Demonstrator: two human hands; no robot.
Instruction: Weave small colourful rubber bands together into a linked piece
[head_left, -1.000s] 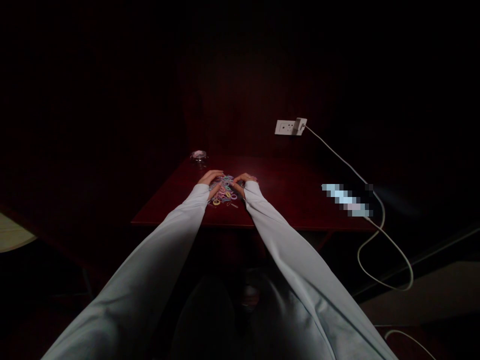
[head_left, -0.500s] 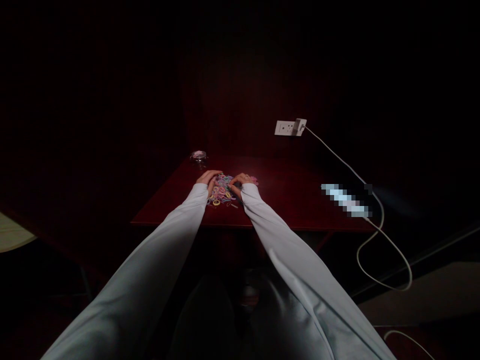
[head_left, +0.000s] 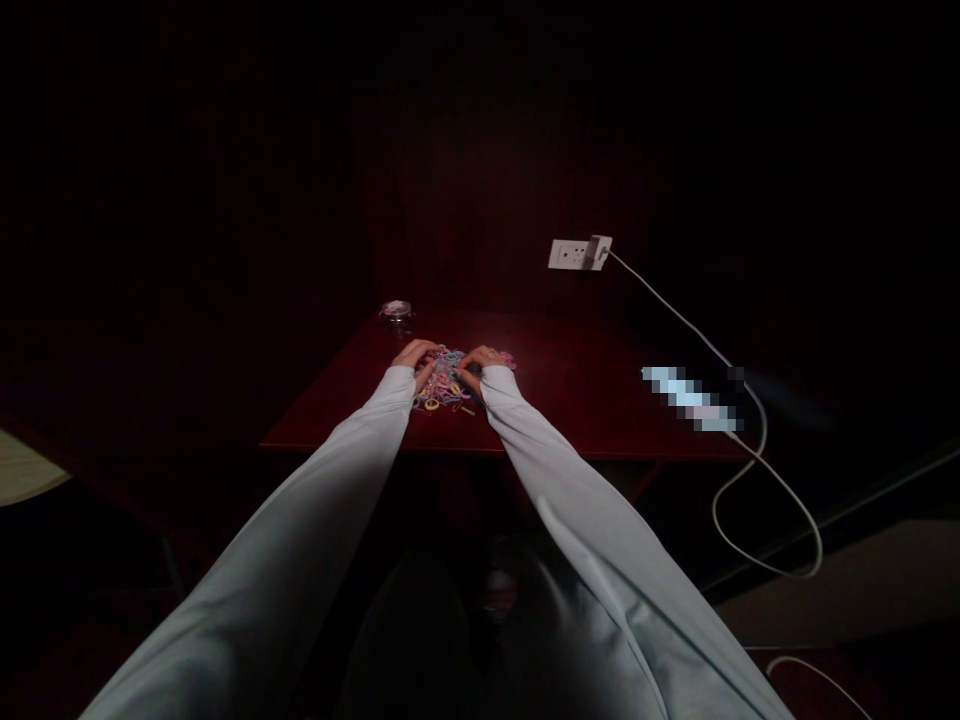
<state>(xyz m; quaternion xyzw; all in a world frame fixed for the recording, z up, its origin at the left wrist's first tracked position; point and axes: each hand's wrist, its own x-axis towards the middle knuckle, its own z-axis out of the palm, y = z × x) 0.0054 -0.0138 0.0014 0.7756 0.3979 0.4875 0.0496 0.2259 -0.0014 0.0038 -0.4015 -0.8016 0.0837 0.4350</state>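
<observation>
A pile of small coloured elastic bands [head_left: 447, 385] lies on a dark red wooden table [head_left: 570, 395]. My left hand [head_left: 415, 358] rests at the pile's left edge, fingers curled down onto the bands. My right hand [head_left: 478, 364] is at the right edge of the pile, fingers bent and pinching into it. The two hands sit close together over the pile. Both arms wear pale long sleeves. What sits between the fingers is too small and dim to make out.
A small round clear container [head_left: 396, 311] stands at the table's far left corner. A phone [head_left: 694, 398] lies at the right edge, its white cable [head_left: 757, 480] running up to a charger in a wall socket [head_left: 579, 253]. The room is very dark.
Both hands drew slightly closer together over the pile and shifted a little toward me. Nothing else moved.
</observation>
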